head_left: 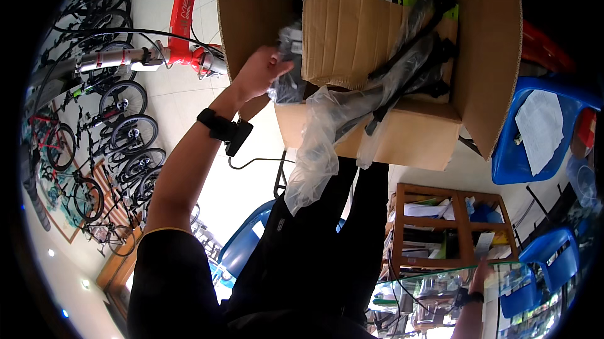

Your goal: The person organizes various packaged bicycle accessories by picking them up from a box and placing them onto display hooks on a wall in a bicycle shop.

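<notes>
My left hand (pixel 259 75) reaches into the open cardboard box (pixel 494 56) at its left side. Its fingers and thumb are closed on a clear plastic bag (pixel 289 84) with something dark grey inside. To the right of that bag, a folded piece of cardboard (pixel 349 34) sits in the box. Black rod-like parts in clear plastic wrap (pixel 396 81) lie across the box, and loose plastic (pixel 314 156) hangs over its near edge. My right hand (pixel 481 274) is far off at the lower right, by the glass counter; its fingers are small and unclear, near a pale flat piece.
A red bicycle frame (pixel 182 12) stands left of the box, with rows of bicycles (pixel 129 131) beyond. Blue chairs (pixel 522 144) are at the right, one with papers (pixel 540 128) on it. A wooden cabinet (pixel 462 226) and a glass counter (pixel 434 276) stand at the lower right.
</notes>
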Demonstrator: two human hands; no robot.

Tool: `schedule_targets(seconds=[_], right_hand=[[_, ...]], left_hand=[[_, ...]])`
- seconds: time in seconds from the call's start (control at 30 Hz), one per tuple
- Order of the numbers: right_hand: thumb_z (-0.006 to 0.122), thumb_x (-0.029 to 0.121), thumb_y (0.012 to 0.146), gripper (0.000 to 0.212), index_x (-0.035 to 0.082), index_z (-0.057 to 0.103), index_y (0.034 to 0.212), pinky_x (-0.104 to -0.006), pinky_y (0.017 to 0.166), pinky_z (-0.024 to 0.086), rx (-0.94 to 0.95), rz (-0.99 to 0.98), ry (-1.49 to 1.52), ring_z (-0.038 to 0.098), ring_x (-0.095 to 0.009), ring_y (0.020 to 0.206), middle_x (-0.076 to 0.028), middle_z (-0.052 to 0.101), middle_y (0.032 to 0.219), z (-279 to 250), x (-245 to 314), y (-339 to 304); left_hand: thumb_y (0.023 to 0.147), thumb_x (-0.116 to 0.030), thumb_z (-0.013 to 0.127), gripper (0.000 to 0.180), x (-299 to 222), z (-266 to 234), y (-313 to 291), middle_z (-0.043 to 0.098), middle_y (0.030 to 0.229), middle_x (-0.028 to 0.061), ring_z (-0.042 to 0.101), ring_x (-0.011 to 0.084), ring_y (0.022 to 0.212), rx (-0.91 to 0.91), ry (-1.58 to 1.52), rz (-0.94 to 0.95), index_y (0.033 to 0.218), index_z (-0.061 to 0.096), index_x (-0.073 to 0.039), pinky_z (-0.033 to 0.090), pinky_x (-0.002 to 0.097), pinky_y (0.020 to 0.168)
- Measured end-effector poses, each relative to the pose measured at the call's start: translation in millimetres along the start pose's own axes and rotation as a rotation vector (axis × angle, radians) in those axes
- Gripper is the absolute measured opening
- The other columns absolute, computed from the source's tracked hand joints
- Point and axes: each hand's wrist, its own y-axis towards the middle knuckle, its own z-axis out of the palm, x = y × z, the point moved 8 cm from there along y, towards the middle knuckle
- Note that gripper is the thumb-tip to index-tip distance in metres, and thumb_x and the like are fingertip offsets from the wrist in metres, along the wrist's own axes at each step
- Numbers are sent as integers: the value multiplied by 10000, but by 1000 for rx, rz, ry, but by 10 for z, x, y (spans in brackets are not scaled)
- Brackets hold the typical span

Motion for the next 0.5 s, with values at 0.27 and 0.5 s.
schedule_targets(seconds=[0.27,0.5], right_hand=[[595,194,891,449,-19,454,1260,-383,934,432,161,-901,594,563,-283,1030,-160,546,1161,-1258,1898,-2075],[601,137,894,435,49,452,1294,-333,897,470,1144,-1464,617,584,-193,1036,-122,590,1103,-1724,3587,-5109]], left_hand=[[833,-207,662,273,-774,-451,-227,481,791,163,497,364,729,-552,220,315,796,499,9,411,435,647],[672,-203,702,225,-1597,332,-552,462,779,46,506,214,760,-558,841,900,816,567,-94,368,360,707]])
